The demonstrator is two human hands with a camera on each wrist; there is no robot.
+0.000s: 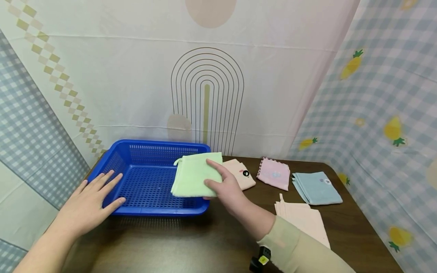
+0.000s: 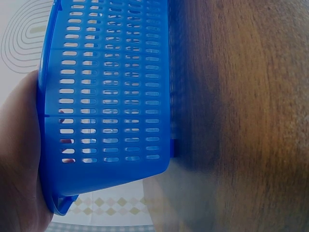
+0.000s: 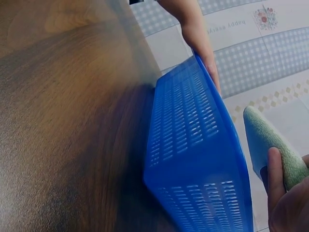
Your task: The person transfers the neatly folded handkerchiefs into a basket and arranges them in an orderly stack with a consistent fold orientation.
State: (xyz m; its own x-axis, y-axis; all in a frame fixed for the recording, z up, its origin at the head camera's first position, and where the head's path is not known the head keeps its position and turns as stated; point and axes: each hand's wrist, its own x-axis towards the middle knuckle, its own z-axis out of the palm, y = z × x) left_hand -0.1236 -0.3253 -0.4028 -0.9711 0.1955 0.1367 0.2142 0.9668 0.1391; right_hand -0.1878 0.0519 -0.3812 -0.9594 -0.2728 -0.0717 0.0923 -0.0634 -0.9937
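Observation:
My right hand (image 1: 225, 185) pinches a folded light green towel (image 1: 196, 174) by its right side, holding it over the right end of a blue plastic basket (image 1: 146, 211). In the right wrist view the green towel (image 3: 275, 142) is seen edge-on, above the level of the basket rim. A small loop sticks out at the towel's upper left corner. My left hand (image 1: 88, 203) rests on the basket's left front rim with its fingers straight and spread. From the left wrist, the hand (image 2: 21, 154) lies along the rim of the slotted basket (image 2: 108, 96).
Right of the basket, folded towels lie on the dark wooden table (image 1: 164, 242): a cream one with a face (image 1: 247, 178), a pink one (image 1: 274, 173), a blue one (image 1: 317, 188) and a pale peach one (image 1: 304, 220). A patterned curtain (image 1: 136, 83) hangs behind.

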